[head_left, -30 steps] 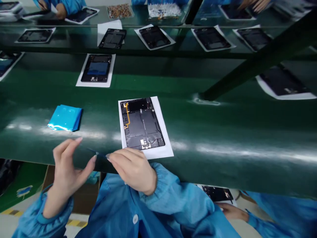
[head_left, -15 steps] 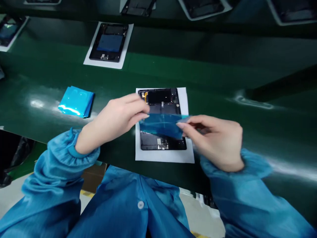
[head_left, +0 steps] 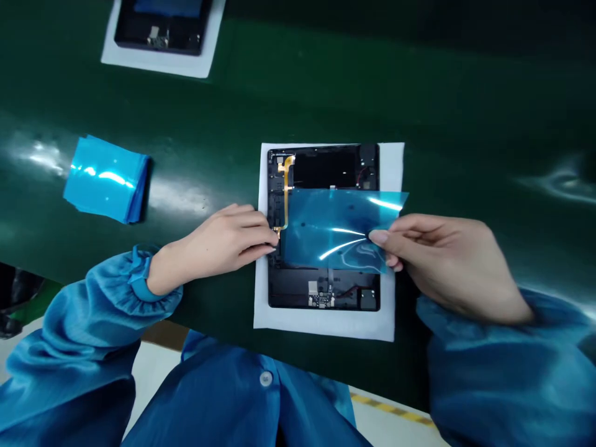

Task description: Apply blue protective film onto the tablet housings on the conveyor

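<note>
A sheet of clear blue film (head_left: 321,214) spans the middle of an opened tablet (head_left: 298,292), which lies on white paper (head_left: 326,323). Thumb and fingers of my right hand (head_left: 442,261) pinch the film at its right side, where it bends and catches the light. The fingers of my left hand (head_left: 228,239) are pressed together at the tablet's left edge, beside the lower end of an orange flex cable (head_left: 285,198). What lies between these fingertips is hidden. Below the film, a small circuit board (head_left: 321,300) shows at the tablet's near end.
To the left sits a stack of blue film sheets (head_left: 105,180) on the green table (head_left: 298,102). Farther back, another opened tablet (head_left: 181,34) with blue film on it rests on white paper. The table's front edge runs close to my body.
My right hand has moved right and the film now appears spread wider over the tablet. My left fingers are lower, at the tablet's left edge. The view has shifted closer and downward.
</note>
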